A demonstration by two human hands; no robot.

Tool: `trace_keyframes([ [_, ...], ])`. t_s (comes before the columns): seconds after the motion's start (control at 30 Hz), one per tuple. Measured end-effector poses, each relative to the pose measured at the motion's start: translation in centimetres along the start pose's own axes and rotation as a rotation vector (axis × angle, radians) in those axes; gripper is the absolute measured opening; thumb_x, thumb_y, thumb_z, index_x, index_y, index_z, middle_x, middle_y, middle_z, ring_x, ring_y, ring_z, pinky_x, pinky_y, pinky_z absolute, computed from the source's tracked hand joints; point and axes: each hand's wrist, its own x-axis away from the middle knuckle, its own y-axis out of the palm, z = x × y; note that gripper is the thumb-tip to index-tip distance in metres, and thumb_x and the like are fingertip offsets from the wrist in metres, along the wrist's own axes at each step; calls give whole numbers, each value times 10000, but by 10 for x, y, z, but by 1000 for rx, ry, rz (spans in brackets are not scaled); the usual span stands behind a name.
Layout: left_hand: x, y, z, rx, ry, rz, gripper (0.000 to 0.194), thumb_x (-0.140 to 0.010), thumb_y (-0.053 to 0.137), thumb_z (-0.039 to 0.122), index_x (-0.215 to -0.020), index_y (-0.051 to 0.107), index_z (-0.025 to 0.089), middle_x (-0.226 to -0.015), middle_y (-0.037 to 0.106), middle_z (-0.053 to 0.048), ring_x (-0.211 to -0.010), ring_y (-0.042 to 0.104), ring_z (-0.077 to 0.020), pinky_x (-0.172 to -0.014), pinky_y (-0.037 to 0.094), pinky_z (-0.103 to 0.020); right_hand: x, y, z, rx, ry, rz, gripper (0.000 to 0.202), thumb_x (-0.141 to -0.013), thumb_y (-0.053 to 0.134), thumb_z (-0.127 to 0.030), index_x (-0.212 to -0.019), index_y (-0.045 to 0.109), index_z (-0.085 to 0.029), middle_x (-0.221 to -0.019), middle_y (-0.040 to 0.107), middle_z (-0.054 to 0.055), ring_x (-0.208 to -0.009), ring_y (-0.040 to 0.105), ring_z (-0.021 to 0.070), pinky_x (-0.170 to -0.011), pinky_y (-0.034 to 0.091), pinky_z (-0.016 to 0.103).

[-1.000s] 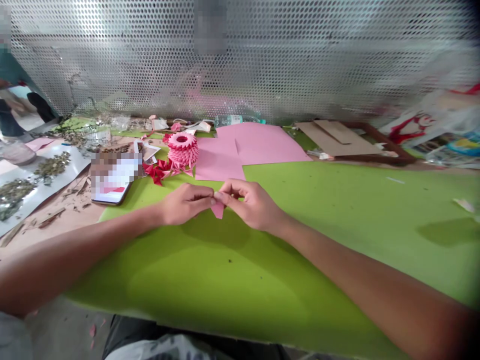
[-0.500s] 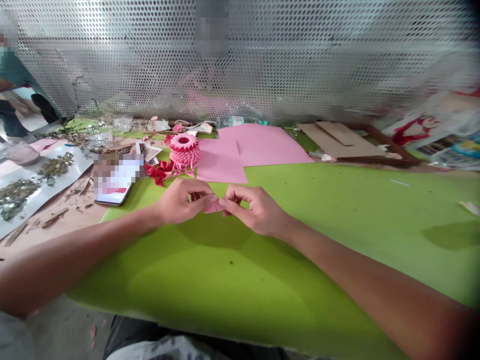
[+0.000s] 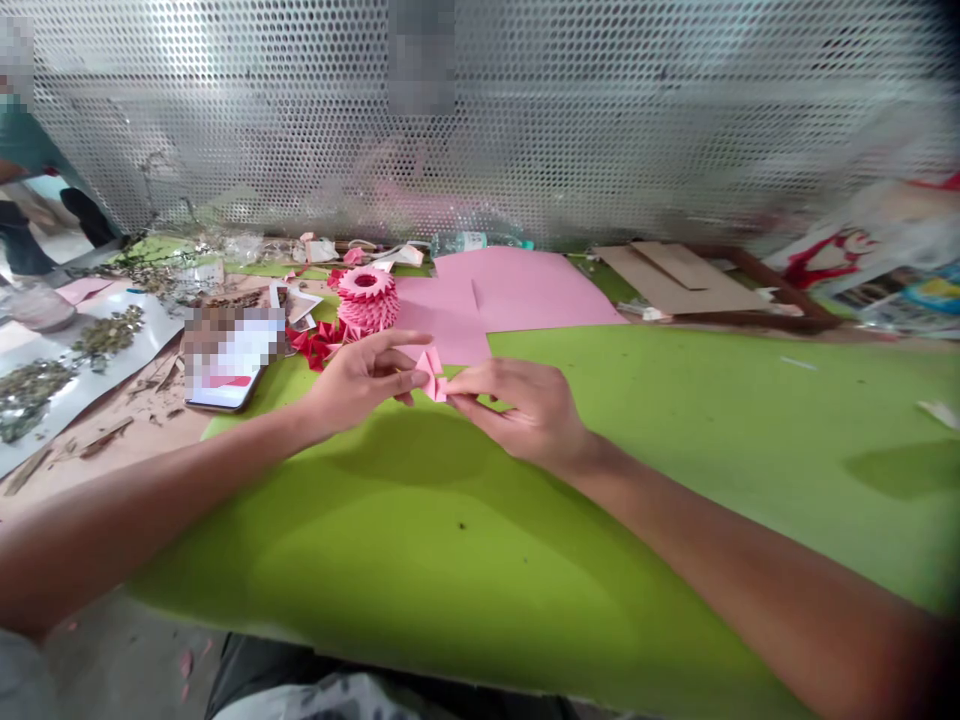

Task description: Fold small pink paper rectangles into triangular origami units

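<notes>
A small folded piece of pink paper [image 3: 431, 375] is held up between both hands, over the green tabletop [image 3: 450, 560]. My left hand [image 3: 362, 378] pinches its left side between thumb and fingers. From the right, the fingertips of my right hand [image 3: 529, 405] grip its lower right corner. Just beyond my left hand stands a ring-shaped stack of folded pink paper pieces [image 3: 367, 298]. Red folded paper pieces [image 3: 319, 345] lie at its foot. Pink paper sheets [image 3: 540, 290] are spread flat behind my hands.
To the left lies a phone [image 3: 236, 360] with a lit screen, near dried plant matter [image 3: 109, 338] on a white sheet. A clear plastic bottle [image 3: 472, 242] and flat cardboard [image 3: 679, 278] are at the back, before a perforated metal screen [image 3: 525, 120]. A person [image 3: 30, 170] is at far left.
The folded pink paper has been raised and turned upright, so more of it shows. My left fingers have straightened somewhat, and my right hand has shifted to its lower right corner.
</notes>
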Motion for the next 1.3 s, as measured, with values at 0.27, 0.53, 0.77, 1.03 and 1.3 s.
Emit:
trace_keyframes([
  [0.27,0,0,5,180,-120,-79,204,-772,805,291,-853,706,132,-805,690,-8,-632,602,-73,-635,509,-207,-3,-4,-2,-9,-103,-135,131,-968,595,-211,-1012,715,-238,-953,788,26,-857,739,163,-759,567,283],
  [0.53,-1,-3,6,470,-271,-127,39,-737,663,91,-736,649,127,-800,706,-46,-673,671,-133,-677,543,-250,-6,0,-2,-218,46,-121,98,-946,637,-270,-979,722,-234,-910,769,39,-832,722,177,-765,584,316],
  [0.77,1,0,5,490,-269,-165,68,-783,629,78,-758,656,135,-811,713,-40,-725,680,-133,-776,550,-269,-6,-2,-5,-69,-119,-109,108,-962,613,-232,-973,719,-214,-897,763,43,-797,707,156,-719,560,285],
  [1.03,2,-4,6,251,-353,-269,223,-864,674,357,-870,632,139,-895,697,-49,-745,708,-168,-753,556,-299,-5,-5,-3,94,-126,-96,113,-967,615,-295,-953,712,-239,-897,781,25,-789,719,163,-695,562,296],
  [1.3,1,-1,5,86,-211,-209,93,-814,662,192,-875,610,145,-829,665,-11,-672,609,-97,-657,493,-236,-7,-6,-2,60,-189,-206,122,-966,611,-248,-1020,719,-229,-933,784,21,-856,718,183,-750,557,319],
])
